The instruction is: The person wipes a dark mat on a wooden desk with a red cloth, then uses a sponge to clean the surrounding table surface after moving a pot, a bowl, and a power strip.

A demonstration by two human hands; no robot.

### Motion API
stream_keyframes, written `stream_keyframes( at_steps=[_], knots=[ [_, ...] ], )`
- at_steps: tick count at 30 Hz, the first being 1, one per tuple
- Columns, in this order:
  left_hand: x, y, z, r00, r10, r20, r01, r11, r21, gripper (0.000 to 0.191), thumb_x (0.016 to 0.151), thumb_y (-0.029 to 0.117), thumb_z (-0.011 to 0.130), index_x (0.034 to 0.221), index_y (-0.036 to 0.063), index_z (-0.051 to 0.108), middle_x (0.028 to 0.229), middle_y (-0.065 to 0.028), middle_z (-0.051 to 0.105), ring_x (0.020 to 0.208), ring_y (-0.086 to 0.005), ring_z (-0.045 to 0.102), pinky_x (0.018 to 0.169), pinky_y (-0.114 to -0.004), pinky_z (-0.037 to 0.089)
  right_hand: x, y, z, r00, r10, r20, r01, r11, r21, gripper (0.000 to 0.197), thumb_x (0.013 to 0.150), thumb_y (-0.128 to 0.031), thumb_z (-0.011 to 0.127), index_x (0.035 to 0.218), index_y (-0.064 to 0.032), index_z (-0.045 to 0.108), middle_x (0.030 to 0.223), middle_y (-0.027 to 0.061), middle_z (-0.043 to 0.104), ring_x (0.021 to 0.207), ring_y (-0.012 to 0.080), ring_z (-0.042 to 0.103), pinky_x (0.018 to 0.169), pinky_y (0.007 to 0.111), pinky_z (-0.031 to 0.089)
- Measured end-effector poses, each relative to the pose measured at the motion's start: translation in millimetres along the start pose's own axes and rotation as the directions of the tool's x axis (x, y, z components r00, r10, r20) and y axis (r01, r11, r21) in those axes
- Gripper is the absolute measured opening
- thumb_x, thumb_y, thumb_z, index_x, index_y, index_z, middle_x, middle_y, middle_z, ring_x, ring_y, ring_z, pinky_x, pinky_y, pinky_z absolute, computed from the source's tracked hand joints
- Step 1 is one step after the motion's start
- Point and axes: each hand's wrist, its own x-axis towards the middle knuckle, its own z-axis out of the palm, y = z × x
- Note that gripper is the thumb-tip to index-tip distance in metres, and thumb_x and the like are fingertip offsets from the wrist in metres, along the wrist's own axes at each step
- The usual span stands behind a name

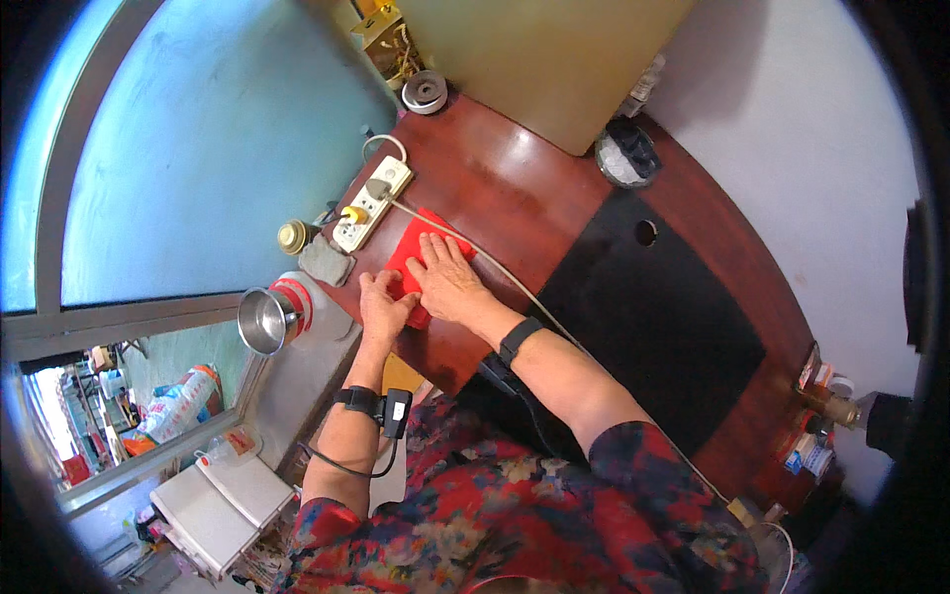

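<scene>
A piece of red cloth or thin sheet [420, 224] lies on the reddish-brown wooden desk [475, 171]. My right hand [449, 286] rests palm down on it with the fingers spread forward. At its left edge is my left hand [382, 306], thumb and fingers bent against the red material; whether they pinch it is unclear. A pale power cable [493, 263] passes over the red piece beside my right fingers. Both wrists wear black straps, and the left strap [364, 401] carries a small box with a wire.
A white power strip [373, 200] holds two plugs beyond the red piece. Left of it are a grey folded cloth [326, 261] and a steel cup [266, 321]. A black mat [653, 319] covers the desk's right part. A glass bowl [626, 154] stands near the wall.
</scene>
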Motion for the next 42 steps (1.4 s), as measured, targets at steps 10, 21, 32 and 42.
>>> stream_keyframes(
  at_steps=[10, 21, 32, 42],
  knots=[
    [12, -8, -5, 0.995, 0.058, -0.084, -0.053, 0.997, 0.057, 0.056, 0.066, 0.012, 0.084, 0.12, 0.0095, 0.066, 0.111, -0.0167, 0.053, 0.106, -0.035, 0.057, 0.092, -0.042, 0.05, 7, 6, 2, 0.957, -0.085, -0.277, 0.108, 0.992, 0.069, 0.048, 0.084, -0.009, 0.06, 0.131, -0.0017, 0.051, 0.139, 0.0245, 0.048, 0.135, 0.04, 0.041, 0.111, 0.05, 0.033],
    [9, 13, 10, 0.935, 0.353, 0.027, -0.338, 0.87, 0.359, 0.055, 0.08, 0.024, 0.077, 0.132, 0.0163, 0.061, 0.137, -0.0209, 0.047, 0.121, -0.0386, 0.047, 0.096, -0.051, 0.042, -78, 50, -2, 0.873, 0.325, -0.363, -0.291, 0.946, 0.146, 0.01, 0.082, -0.01, 0.061, 0.088, -0.0056, 0.066, 0.09, 0.0141, 0.061, 0.091, 0.0321, 0.059, 0.081, 0.045, 0.043],
    [16, 42, 45, 0.969, 0.207, -0.136, -0.132, 0.895, 0.425, 0.059, 0.084, 0.023, 0.072, 0.139, 0.0169, 0.053, 0.147, -0.0241, 0.039, 0.128, -0.0439, 0.042, 0.099, -0.056, 0.04, -89, 53, -11, 0.91, 0.318, -0.268, -0.249, 0.933, 0.261, 0.022, 0.084, -0.011, 0.062, 0.104, -0.0035, 0.065, 0.1, 0.0178, 0.062, 0.096, 0.0357, 0.06, 0.084, 0.05, 0.047],
    [5, 38, 21, 0.852, 0.523, 0.0, -0.523, 0.852, 0.038, 0.028, 0.086, 0.012, 0.061, 0.111, -0.0012, 0.062, 0.116, -0.0258, 0.061, 0.107, -0.0452, 0.056, 0.095, -0.052, 0.044, 10, 43, -40, 0.867, 0.079, -0.493, 0.128, 0.919, 0.373, 0.033, 0.071, -0.03, 0.07, 0.093, -0.0045, 0.069, 0.102, 0.0177, 0.063, 0.102, 0.0353, 0.056, 0.086, 0.047, 0.046]
  ],
)
